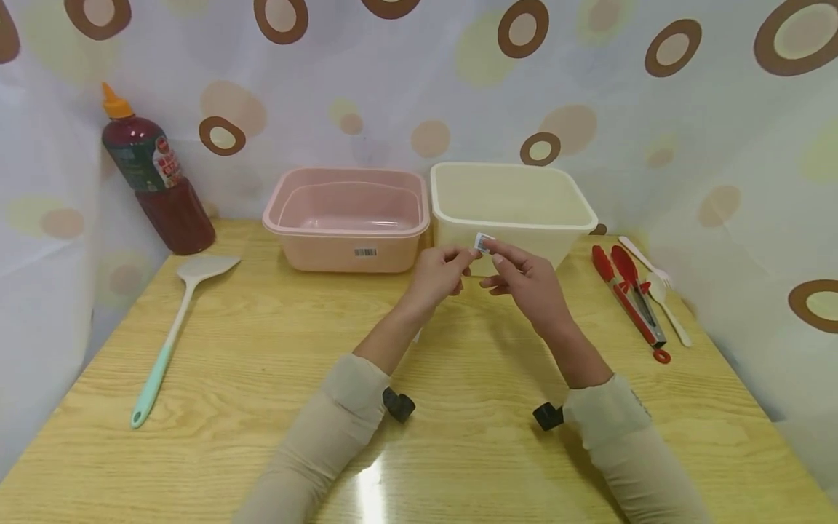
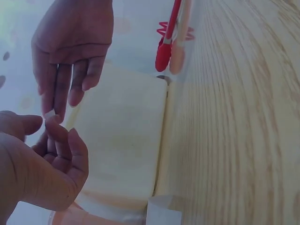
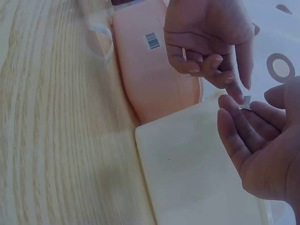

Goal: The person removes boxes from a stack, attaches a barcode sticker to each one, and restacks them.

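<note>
A small white printed sticker (image 1: 483,241) is held up between both hands, in front of the cream basin (image 1: 511,244). My left hand (image 1: 440,276) pinches it at an edge with the thumb and index finger; its other fingers curl loosely. My right hand (image 1: 533,291) reaches in from the other side, fingers extended and fingertips at the sticker, its thumb standing apart in the right wrist view. Fingertips partly cover the sticker (image 3: 246,100) there. Left of the cream basin stands a pink basin (image 1: 327,251) with a barcode label (image 3: 152,41) on its front.
On the left are a dark red sauce bottle (image 1: 173,204) and a spatula (image 1: 173,335) with a mint handle. Red tongs (image 1: 631,302), a white fork (image 1: 644,260) and a white spoon (image 1: 668,309) lie right. A white piece (image 2: 164,213) is near the pink basin.
</note>
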`<control>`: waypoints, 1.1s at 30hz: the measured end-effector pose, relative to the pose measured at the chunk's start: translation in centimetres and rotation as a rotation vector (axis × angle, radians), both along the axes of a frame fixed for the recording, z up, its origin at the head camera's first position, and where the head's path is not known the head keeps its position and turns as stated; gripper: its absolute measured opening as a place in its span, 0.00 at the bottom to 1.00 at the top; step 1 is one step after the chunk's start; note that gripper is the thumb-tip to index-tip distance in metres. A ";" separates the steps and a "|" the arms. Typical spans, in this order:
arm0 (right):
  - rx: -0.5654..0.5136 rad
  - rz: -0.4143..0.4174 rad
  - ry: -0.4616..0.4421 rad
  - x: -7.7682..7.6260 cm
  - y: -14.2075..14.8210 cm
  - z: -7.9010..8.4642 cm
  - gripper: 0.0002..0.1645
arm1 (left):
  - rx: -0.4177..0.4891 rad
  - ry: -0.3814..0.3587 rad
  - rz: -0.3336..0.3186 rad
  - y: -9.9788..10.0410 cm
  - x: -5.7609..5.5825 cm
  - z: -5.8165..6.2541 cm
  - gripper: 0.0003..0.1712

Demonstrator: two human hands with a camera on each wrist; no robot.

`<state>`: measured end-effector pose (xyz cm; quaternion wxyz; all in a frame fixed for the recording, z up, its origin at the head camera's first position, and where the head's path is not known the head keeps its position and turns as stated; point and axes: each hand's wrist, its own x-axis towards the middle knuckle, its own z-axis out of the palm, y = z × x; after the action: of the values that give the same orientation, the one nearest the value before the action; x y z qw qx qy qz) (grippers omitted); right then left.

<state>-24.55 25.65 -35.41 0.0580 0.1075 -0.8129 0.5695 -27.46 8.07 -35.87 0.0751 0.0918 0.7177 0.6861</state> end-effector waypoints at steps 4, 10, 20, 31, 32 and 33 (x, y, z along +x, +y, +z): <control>-0.019 0.008 0.040 0.2 -0.2 0.1 0.24 | 0.055 -0.045 0.009 0.3 -0.4 -0.1 0.16; -0.080 0.007 0.115 0.4 -0.3 0.3 0.24 | 0.132 -0.125 0.001 1.6 -0.5 0.1 0.16; -0.124 -0.021 0.113 0.3 0.0 0.4 0.24 | 0.200 -0.161 -0.018 2.4 -0.5 0.1 0.11; -0.089 -0.035 0.107 0.0 0.4 0.2 0.23 | 0.270 -0.115 0.040 2.2 -0.7 -0.1 0.09; -0.088 -0.049 0.105 -0.1 0.5 0.1 0.23 | 0.263 -0.101 0.048 2.1 -0.7 -0.1 0.09; -0.090 -0.070 0.105 -0.2 0.7 0.1 0.23 | 0.249 -0.087 0.056 2.1 -0.8 -0.1 0.08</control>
<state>-24.74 26.37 -35.31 0.1252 0.1057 -0.7854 0.5969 -28.25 10.15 -36.00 0.0750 0.0502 0.6253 0.7751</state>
